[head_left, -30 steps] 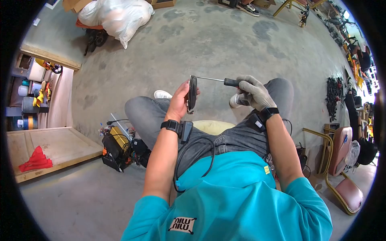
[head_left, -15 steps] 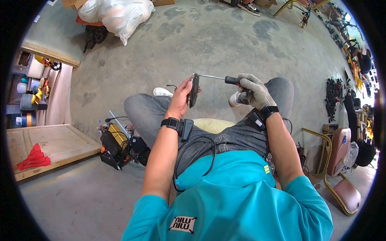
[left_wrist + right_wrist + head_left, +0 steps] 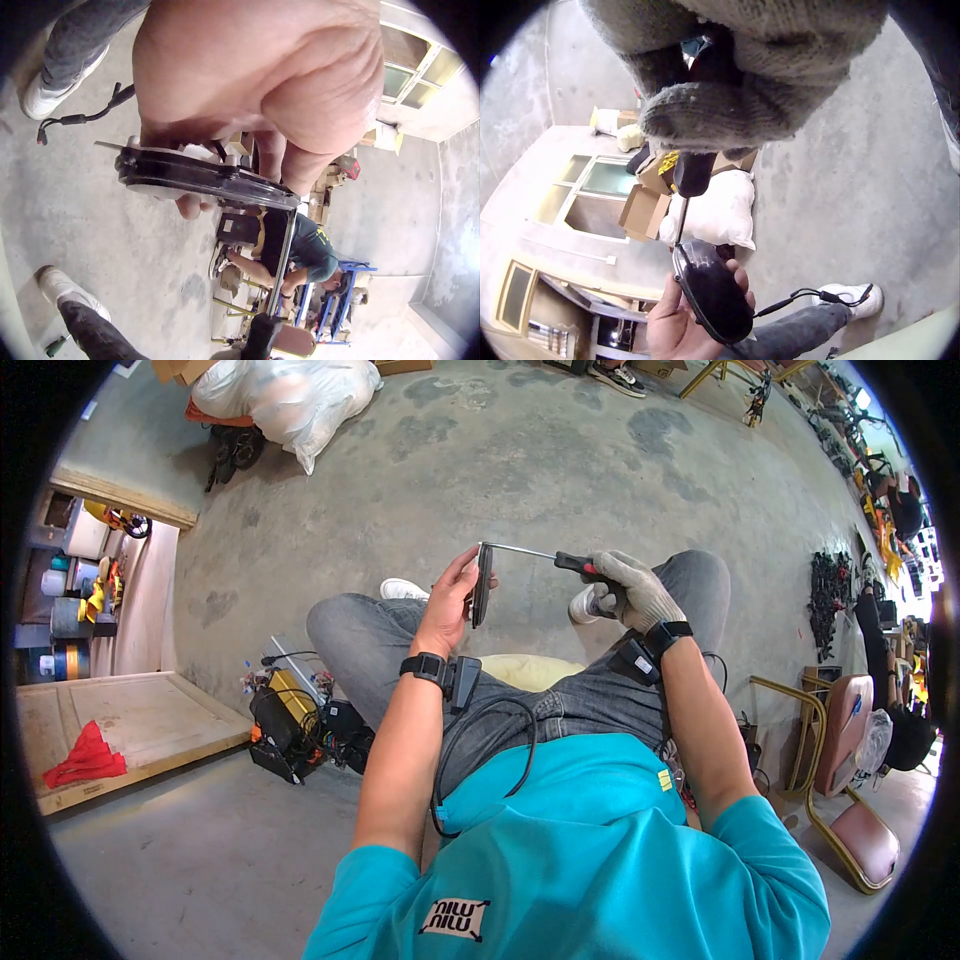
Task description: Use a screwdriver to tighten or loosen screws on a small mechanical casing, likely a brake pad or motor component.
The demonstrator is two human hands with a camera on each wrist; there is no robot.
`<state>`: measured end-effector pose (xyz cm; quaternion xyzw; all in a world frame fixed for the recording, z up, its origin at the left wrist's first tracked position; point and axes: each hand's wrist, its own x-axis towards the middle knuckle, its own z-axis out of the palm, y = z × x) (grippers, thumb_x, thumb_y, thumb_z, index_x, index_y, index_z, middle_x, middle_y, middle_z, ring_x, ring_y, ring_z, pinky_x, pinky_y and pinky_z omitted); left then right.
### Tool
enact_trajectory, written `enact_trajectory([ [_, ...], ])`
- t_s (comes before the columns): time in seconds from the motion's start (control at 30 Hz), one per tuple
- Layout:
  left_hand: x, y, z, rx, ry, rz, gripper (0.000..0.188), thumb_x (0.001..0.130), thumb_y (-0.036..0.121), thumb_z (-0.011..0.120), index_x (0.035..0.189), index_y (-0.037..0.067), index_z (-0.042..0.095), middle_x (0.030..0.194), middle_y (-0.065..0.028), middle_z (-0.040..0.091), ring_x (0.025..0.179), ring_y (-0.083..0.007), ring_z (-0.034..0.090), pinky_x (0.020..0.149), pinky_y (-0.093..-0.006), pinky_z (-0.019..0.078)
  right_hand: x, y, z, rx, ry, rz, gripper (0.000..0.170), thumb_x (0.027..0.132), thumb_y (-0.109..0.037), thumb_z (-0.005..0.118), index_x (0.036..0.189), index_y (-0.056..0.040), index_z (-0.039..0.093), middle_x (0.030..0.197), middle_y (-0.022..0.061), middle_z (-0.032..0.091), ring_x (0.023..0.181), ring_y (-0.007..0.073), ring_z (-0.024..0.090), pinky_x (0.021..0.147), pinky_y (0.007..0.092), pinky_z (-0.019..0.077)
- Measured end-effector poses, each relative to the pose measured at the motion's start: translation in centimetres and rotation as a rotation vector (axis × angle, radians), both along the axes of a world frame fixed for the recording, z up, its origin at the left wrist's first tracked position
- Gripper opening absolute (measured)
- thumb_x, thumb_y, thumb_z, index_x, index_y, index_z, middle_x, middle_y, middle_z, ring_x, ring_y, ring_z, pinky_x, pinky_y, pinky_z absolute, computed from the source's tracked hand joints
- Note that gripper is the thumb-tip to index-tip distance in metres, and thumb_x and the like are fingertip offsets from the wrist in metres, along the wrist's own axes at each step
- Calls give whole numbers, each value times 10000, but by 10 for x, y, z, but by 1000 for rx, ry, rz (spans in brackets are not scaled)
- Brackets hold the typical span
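My bare left hand [image 3: 447, 608] holds a flat black oval housing [image 3: 482, 590] on edge, thumb on one side and fingers on the other. Its glossy face [image 3: 714, 289] is turned toward my right hand in the right wrist view. A short black cable [image 3: 786, 301] with connector ends hangs from it. My right hand [image 3: 636, 592], in a grey knit glove, grips the black and red handle of a screwdriver [image 3: 573, 562]. The metal shaft runs level to the housing's upper end, its tip right at the rim [image 3: 291, 201].
Tools and parts [image 3: 300, 710] lie on the floor by the left knee. A wooden panel [image 3: 160, 705] with a red cloth [image 3: 88, 756] is at the left. Chairs [image 3: 850, 760] stand to the right, white bags [image 3: 290, 405] at the back left. Another person [image 3: 311, 244] shows in the left wrist view.
The left hand has tilted the housing so it stands more edge-on, its upper end slightly higher. The right hand has shifted slightly, and the screwdriver now slopes more; its tip stays at the rim.
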<state>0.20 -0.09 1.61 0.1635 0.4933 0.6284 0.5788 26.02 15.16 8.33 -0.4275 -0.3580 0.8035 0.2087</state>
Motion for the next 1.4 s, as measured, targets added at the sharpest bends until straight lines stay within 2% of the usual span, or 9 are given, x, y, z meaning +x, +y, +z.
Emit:
enact_trajectory([
  [0.2, -3, 1, -9, 36, 2, 11, 485, 1054, 275, 563, 1485, 74, 472, 1157, -105, 687, 1050, -238, 676, 910, -332, 530, 3, 3, -6, -31, -9, 47, 279, 999, -215, 637, 1140, 24, 609, 922, 91, 613, 630, 79, 530, 487, 200, 409],
  [0.27, -3, 1, -10, 35, 2, 15, 483, 1055, 274, 561, 1485, 72, 472, 1154, -104, 687, 1050, -236, 676, 910, -332, 531, 6, 5, -10, 67, -26, 130, 303, 978, -204, 660, 1175, 20, 608, 890, 64, 596, 592, 79, 522, 490, 200, 405],
  [0.5, -3, 1, -9, 30, -3, 7, 489, 1056, 268, 560, 1485, 54, 465, 1145, -108, 682, 1049, -234, 677, 920, -331, 533, 1, 1, -4, 143, -57, 99, 358, 954, -159, 671, 1253, 22, 591, 856, 42, 571, 574, 82, 530, 502, 220, 429],
  [0.7, -3, 0, -7, 18, 32, -3, 503, 1054, 275, 566, 1493, 55, 457, 1145, -107, 679, 1051, -230, 677, 924, -329, 532, -2, -1, 1, 24, 6, 63, 294, 987, -204, 607, 1168, 28, 613, 870, 85, 592, 582, 113, 529, 507, 251, 444],
  [0.87, -2, -1, -5, -26, 43, -10, 486, 1023, 272, 634, 1471, 124, 522, 1076, -57, 688, 1015, -170, 668, 882, -284, 504, -3, 0, 1, 137, -250, 98, 363, 1035, -301, 513, 1095, 33, 643, 845, 85, 617, 561, 120, 534, 499, 255, 448],
  [1.0, -3, -1, -7, -43, 74, -36, 491, 1021, 275, 637, 1475, 129, 520, 1071, -50, 689, 1010, -164, 660, 882, -293, 492, 2, 4, -13, 157, -140, 87, 335, 1028, -272, 549, 1129, 35, 637, 850, 70, 612, 563, 115, 545, 499, 252, 448],
  [1.07, -4, -1, -9, -36, 106, -51, 500, 1039, 263, 602, 1495, 101, 479, 1144, -87, 687, 1044, -198, 675, 897, -302, 511, 2, 1, -13, 85, -81, 35, 334, 1015, -245, 587, 1198, 33, 614, 858, 72, 607, 565, 112, 553, 499, 245, 447],
  [1.27, -5, 0, -11, -43, 97, -40, 497, 1039, 257, 603, 1494, 100, 480, 1141, -87, 686, 1048, -201, 677, 896, -299, 514, -2, -3, 1, -52, 15, 64, 295, 1010, -244, 599, 1135, 24, 588, 860, 106, 615, 519, 136, 537, 462, 261, 427],
  [1.4, -5, -1, -9, -48, 108, -40, 488, 1040, 246, 600, 1490, 94, 485, 1144, -89, 684, 1053, -203, 677, 898, -299, 515, 0, 5, -12, -55, -138, 77, 288, 1019, -254, 577, 1091, 25, 571, 838, 123, 611, 512, 148, 520, 436, 281, 409],
])
